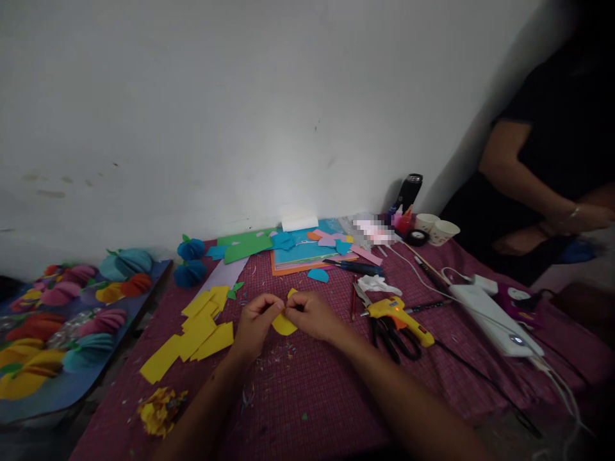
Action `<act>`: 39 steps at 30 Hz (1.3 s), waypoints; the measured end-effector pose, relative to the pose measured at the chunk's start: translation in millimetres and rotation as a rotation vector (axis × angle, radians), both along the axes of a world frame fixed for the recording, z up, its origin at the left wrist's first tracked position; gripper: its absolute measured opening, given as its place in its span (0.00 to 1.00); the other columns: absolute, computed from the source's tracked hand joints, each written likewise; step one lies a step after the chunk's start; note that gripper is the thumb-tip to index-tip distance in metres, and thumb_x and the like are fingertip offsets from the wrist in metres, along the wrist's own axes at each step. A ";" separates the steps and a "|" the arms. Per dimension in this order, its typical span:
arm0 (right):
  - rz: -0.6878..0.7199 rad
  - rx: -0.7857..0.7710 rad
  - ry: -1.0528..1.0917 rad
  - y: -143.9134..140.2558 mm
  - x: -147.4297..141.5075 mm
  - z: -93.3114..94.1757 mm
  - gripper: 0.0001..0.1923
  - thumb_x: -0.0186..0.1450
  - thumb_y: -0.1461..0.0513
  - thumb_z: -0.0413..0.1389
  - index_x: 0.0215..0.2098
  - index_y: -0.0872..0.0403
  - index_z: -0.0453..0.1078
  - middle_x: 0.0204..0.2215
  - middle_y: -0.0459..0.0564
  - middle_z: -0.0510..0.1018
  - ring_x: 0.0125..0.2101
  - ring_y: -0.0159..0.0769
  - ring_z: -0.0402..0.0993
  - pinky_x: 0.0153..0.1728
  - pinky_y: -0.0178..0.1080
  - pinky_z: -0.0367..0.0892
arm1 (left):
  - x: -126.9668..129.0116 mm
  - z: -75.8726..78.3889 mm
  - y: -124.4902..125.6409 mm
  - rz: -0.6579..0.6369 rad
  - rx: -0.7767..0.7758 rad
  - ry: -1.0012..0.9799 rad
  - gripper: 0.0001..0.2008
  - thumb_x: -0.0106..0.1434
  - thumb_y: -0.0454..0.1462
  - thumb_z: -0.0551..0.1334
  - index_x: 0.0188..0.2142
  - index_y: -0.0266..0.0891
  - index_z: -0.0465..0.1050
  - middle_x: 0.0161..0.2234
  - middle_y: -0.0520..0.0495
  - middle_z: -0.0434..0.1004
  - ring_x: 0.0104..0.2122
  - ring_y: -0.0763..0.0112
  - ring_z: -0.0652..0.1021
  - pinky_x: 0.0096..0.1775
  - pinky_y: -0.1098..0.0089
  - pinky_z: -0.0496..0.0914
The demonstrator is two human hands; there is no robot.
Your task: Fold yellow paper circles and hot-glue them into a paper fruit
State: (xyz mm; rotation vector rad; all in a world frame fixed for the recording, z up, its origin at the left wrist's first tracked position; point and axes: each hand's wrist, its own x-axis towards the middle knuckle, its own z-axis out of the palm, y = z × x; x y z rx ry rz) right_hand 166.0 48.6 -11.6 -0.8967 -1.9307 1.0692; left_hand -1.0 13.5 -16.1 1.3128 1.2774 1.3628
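Between my hands is a piece of yellow paper [284,325] with a rounded lower edge. My left hand [258,320] pinches it from the left, thumb and fingertips together. From the right, my right hand [310,314] also closes its fingertips on the paper, close to the left ones. The fingers cover the paper's middle. Left of my hands, several yellow paper rectangles [198,330] lie in a loose pile, with a small green paper leaf [235,291] just beyond. A blue paper half-circle [318,275] rests on the cloth past my right hand.
A yellow glue gun [401,317] lies over black-handled scissors [396,342] at right, near a white power bank [494,320] with cables. Coloured paper sheets [250,246] lie at the back. Paper pumpkins [91,349] fill a blue board at left. Another person [542,166] stands right.
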 end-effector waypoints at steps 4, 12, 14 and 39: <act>-0.037 0.002 -0.020 0.1 -0.5 0.6 0.11 0.61 0.64 0.54 0.21 0.55 0.67 0.19 0.40 0.67 0.23 0.26 0.61 0.25 0.30 0.53 | 1.8 -0.6 0.0 -0.007 -0.004 0.004 0.09 0.60 0.42 0.67 0.31 0.38 0.75 0.29 0.52 0.74 0.32 0.72 0.71 0.36 0.74 0.65; -0.061 -0.012 -0.002 1.1 -0.9 2.6 0.11 0.62 0.64 0.55 0.22 0.55 0.68 0.21 0.41 0.69 0.24 0.27 0.63 0.25 0.30 0.54 | 3.3 -0.4 -1.2 -0.057 -0.062 -0.042 0.13 0.60 0.45 0.68 0.32 0.37 0.74 0.28 0.53 0.72 0.29 0.73 0.70 0.32 0.75 0.65; -0.045 -0.010 -0.006 1.5 -0.9 0.6 0.10 0.62 0.64 0.55 0.23 0.55 0.70 0.21 0.41 0.70 0.24 0.27 0.63 0.25 0.30 0.54 | 2.6 -0.4 -1.0 -0.046 -0.064 -0.046 0.13 0.59 0.45 0.68 0.31 0.37 0.74 0.27 0.53 0.72 0.28 0.74 0.69 0.31 0.75 0.65; -0.047 0.026 -0.055 -4.3 -0.1 8.5 0.11 0.62 0.62 0.56 0.22 0.55 0.69 0.20 0.40 0.70 0.23 0.26 0.64 0.24 0.30 0.53 | 3.1 -2.7 -2.0 -0.023 -0.120 -0.091 0.14 0.57 0.46 0.69 0.31 0.37 0.75 0.26 0.53 0.72 0.26 0.74 0.71 0.30 0.75 0.65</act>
